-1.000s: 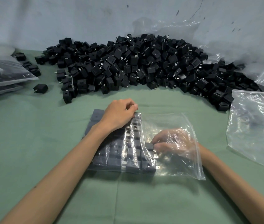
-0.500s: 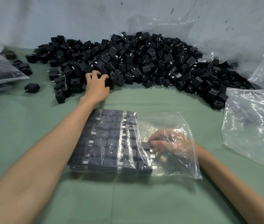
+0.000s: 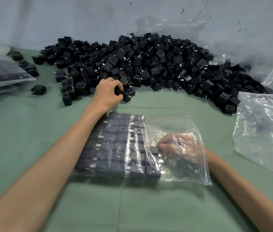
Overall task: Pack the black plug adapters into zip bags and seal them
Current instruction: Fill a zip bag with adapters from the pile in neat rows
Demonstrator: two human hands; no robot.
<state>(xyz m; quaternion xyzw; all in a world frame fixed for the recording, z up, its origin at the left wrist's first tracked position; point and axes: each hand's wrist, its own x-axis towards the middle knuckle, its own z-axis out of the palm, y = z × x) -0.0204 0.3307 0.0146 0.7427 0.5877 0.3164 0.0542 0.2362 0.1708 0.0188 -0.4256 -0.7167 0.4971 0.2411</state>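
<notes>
Plug adapters (image 3: 149, 64) are lying behind one zip bag (image 3: 186, 173), too many to count | left hand (image 3: 107, 92) is gripping some there | right hand (image 3: 179, 144) is pinching one inside bag

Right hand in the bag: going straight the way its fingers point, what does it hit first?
Likely the packed adapters, rightmost column; the right hand points left inside the zip bag, pinching one adapter.

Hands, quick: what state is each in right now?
Left hand: grips a loose adapter at the pile's edge.
Right hand: pinches an adapter inside the zip bag.
</notes>
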